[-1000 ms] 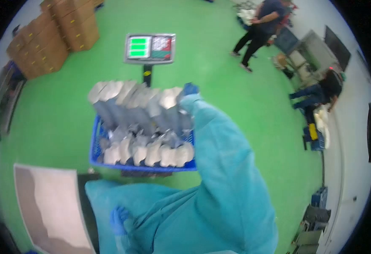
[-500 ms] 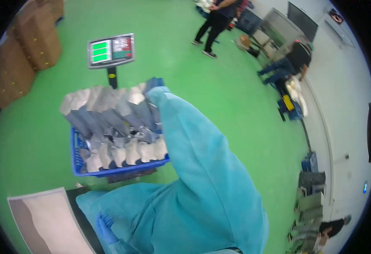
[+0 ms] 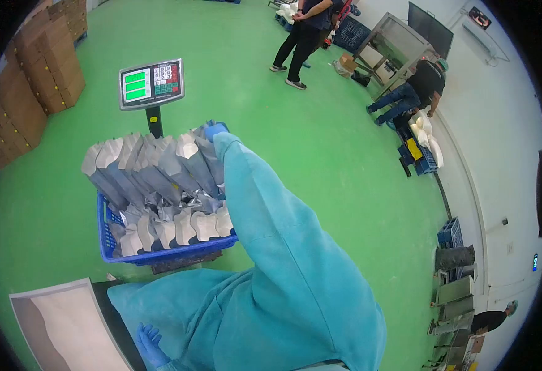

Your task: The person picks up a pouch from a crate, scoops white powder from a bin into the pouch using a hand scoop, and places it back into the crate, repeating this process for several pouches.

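My right hand, in a blue glove, reaches to the far right corner of a blue plastic basket. Its fingers are closed around the top of a silver foil bag at the end of the back row. Tall silver bags stand upright there, side by side. In the front row, several bags with pale, open-looking tops are packed together. Down by my teal smock, my left hand, also gloved, has loosely curled fingers spread a little apart and holds nothing.
A scale display on a post rises behind the basket. At lower left stands a bin with pale contents. Stacked cardboard boxes line the upper left. Other people and equipment are at the far right.
The whole view has shifted slightly, moving the basket and scale a little left. My right hand stays at the end bag and shows more clearly. My left hand remains low by the smock.
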Motion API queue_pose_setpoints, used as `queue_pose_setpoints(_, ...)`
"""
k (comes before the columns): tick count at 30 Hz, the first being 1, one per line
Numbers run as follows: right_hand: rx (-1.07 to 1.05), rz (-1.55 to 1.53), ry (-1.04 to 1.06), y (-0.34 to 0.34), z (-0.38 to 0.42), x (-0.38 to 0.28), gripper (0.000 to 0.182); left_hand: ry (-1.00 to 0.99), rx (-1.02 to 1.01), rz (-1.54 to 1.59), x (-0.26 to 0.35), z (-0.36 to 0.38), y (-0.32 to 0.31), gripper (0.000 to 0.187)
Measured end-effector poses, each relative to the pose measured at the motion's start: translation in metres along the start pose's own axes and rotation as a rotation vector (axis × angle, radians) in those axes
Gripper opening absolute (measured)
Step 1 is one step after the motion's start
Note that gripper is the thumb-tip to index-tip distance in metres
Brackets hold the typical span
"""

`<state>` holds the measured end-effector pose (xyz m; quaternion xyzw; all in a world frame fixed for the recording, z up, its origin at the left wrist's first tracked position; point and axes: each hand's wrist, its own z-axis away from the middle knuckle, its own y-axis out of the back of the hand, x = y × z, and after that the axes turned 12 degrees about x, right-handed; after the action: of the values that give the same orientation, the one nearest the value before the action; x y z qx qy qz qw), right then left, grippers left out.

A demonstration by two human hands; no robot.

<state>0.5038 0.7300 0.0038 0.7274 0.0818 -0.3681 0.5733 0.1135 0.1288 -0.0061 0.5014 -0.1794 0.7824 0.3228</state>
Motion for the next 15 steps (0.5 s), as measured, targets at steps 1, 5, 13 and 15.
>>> queue_pose_setpoints(1,-0.097,0.188,0.193,0.003,-0.012,-0.001,0.028,-0.012,0.0,-0.007,0.001,0.001,0.001,0.047)
queue_pose_setpoints(5,-0.279,-0.041,0.213,-0.024,-0.077,0.024,0.021,-0.036,0.035,0.01,0.012,0.015,0.003,0.043)
queue_pose_setpoints(13,-0.791,-0.955,-0.318,0.027,0.083,-0.113,0.018,-0.125,0.158,0.077,0.01,0.041,0.04,0.039)
queue_pose_setpoints(15,-0.977,-1.054,-0.305,-0.008,0.114,-0.132,0.017,-0.119,0.207,0.118,0.001,0.05,0.053,0.039)
